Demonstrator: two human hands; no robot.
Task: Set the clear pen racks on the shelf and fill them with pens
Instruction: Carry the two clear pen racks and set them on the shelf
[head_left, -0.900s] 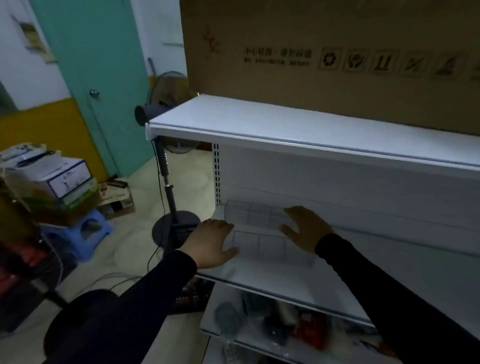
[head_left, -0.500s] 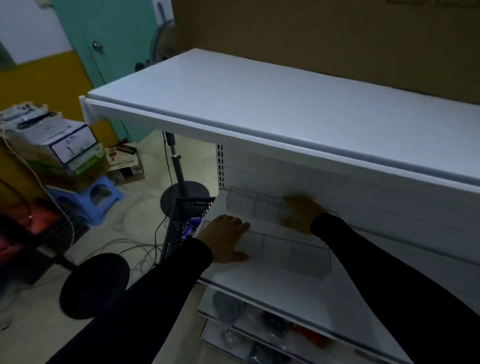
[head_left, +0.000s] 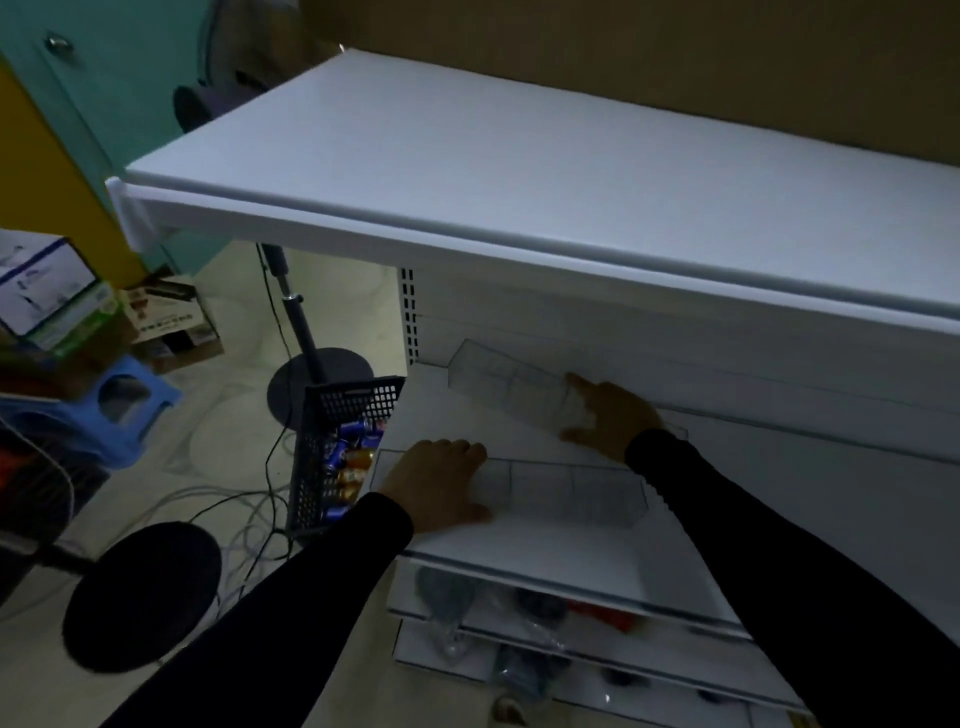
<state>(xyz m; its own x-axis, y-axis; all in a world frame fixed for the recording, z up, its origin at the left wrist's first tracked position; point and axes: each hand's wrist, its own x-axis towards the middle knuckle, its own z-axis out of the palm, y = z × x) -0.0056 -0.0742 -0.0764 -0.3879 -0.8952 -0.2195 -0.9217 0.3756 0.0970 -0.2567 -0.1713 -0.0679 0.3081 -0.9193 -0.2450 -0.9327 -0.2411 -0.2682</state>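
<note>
Two clear racks on middle shelf (head_left: 545, 551). Left hand (head_left: 436, 483) flat, fingers straight, pressing front rack (head_left: 571, 491). Right hand (head_left: 605, 415) fingers spread against rear rack (head_left: 506, 382). Risk: uneven push skews racks, front one slides off shelf edge

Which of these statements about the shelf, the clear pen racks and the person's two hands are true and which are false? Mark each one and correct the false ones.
1. Two clear pen racks lie on the middle shelf. True: a front rack and a back rack.
2. The left hand rests on the front rack. True.
3. The racks are full of pens. False: no pens show in them.
4. The right hand is on the top shelf. False: it is at the back rack.
5. A dark basket stands left of the shelf unit. True.
</note>
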